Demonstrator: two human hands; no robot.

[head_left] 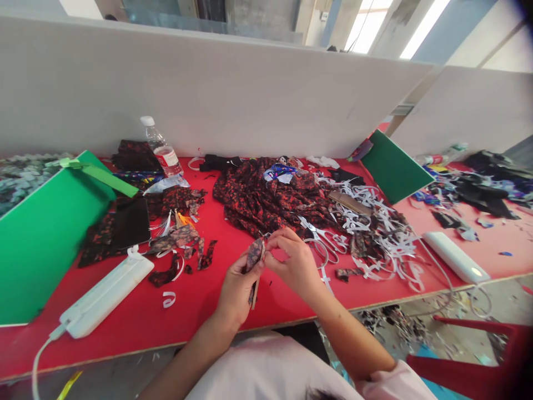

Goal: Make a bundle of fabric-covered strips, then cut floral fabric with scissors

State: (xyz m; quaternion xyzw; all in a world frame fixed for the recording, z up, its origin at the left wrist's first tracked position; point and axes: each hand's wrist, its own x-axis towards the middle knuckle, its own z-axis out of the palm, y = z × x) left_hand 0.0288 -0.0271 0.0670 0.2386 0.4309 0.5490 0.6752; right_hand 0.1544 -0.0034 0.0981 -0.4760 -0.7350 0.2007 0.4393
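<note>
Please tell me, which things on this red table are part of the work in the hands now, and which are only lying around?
In hand:
- left hand and right hand, both pinching the small patterned fabric piece
- thin stick under it

Lying about:
- scissors
- floral cloth heap
- white strips
- water bottle
- phone

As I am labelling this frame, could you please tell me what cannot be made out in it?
Head view only:
- Patterned fabric piece: its lower part is hidden behind the left hand; the right hand pinches its top edge.
- Scissors: handles partly hidden by that hand.
- Water bottle label: too small to read.
</note>
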